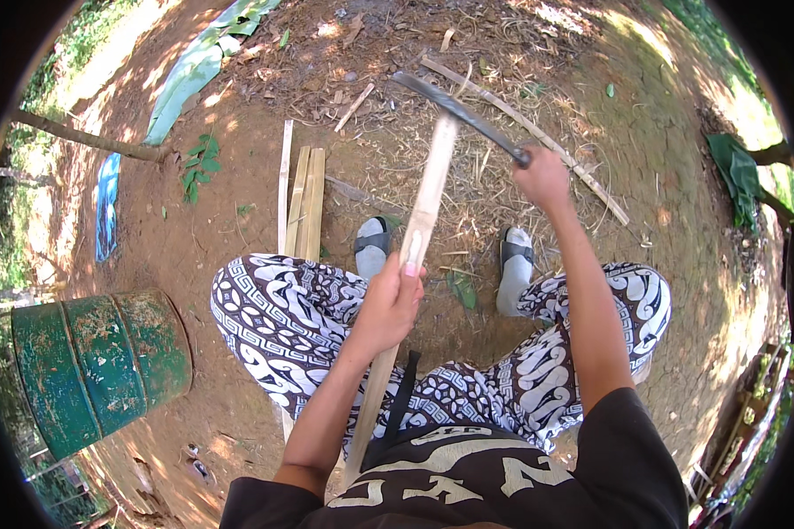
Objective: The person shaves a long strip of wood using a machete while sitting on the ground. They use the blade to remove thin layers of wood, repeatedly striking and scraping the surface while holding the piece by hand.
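My left hand is wrapped round the middle of a long pale bamboo strip. The strip slants up and away from my lap, its lower end lying against my shirt. In my right hand is the handle of a machete, a long dark blade slightly curved at its tip. The blade points to the far left and crosses at the strip's far end; whether it touches the wood I cannot tell. The far end of the strip is a little blurred.
Several bamboo strips lie beside my left knee. A longer strip rests on the ground beyond my right hand, among shavings. At the left lies a rusty green drum. A branch and a large leaf are at the far left.
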`<state>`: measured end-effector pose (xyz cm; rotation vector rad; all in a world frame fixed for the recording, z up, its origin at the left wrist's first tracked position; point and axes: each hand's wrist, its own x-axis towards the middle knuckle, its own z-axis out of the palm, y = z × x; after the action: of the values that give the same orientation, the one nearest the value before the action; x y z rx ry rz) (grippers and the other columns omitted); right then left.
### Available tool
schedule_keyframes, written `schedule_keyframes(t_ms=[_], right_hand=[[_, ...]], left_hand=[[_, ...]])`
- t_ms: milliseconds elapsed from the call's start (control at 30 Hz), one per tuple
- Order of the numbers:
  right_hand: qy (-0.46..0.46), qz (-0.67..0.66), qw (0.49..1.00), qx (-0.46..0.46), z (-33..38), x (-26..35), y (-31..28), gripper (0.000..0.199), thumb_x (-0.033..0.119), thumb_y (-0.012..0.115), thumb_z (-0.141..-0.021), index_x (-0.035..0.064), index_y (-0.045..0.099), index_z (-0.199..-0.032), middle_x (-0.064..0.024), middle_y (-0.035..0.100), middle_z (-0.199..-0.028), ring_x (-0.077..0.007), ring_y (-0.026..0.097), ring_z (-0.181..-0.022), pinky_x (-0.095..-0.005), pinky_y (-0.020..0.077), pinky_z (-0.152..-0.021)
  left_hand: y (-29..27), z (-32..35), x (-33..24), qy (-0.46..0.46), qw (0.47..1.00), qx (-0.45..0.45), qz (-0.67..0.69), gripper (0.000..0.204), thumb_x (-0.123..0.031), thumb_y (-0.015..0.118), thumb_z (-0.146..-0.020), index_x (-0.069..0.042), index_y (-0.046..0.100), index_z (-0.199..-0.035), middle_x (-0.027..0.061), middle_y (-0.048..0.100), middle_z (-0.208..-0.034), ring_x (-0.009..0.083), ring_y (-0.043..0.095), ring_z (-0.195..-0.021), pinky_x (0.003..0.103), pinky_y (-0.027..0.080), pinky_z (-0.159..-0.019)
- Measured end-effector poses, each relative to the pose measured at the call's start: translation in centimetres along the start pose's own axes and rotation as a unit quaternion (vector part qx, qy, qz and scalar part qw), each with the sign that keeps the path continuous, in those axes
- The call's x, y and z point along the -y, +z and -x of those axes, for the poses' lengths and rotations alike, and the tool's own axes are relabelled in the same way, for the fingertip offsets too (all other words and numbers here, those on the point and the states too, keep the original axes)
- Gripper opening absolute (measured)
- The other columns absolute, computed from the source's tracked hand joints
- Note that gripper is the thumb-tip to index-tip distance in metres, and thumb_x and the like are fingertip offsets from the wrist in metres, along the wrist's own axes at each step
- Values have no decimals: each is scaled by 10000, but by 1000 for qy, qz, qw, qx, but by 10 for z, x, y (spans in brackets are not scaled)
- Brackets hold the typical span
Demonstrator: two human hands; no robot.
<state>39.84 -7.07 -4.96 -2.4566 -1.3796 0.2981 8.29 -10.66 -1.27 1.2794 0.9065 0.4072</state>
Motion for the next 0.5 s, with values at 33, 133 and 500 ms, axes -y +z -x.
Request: schedule_keyframes(t_ms=[33,133,500], right_hand=[[73,4,997,1,-10,-13,-4,275,239,564,-835,35,727,-924,-243,700,-857,-406,695,-833,-509,556,-773],[185,-28,982,-19,-22,-34,10,320,238,533,-861,2,724,-962,-266,704,-939,-452,675,-913,-525,533,-847],[-101,-130,986,31,50,46,-24,156,211,611,-769,61,653,-756,-168,612,-589,-395,629,-588,-485,518,-629]], left_hand=[[-1,3,-3,-29,999,22,11,283,-308,339,-1096,-57,468,-1075,-45,401,-682,26,344,-458,211,321,-397],[2,-2,-11,-67,995,69,32,319,-339,323,-1097,-57,472,-1080,-45,385,-667,31,322,-437,211,318,-394],[-11,-11,-24,-83,988,28,128,326,-321,338,-1095,-34,484,-1150,-10,449,-664,67,404,-394,237,367,-364]])
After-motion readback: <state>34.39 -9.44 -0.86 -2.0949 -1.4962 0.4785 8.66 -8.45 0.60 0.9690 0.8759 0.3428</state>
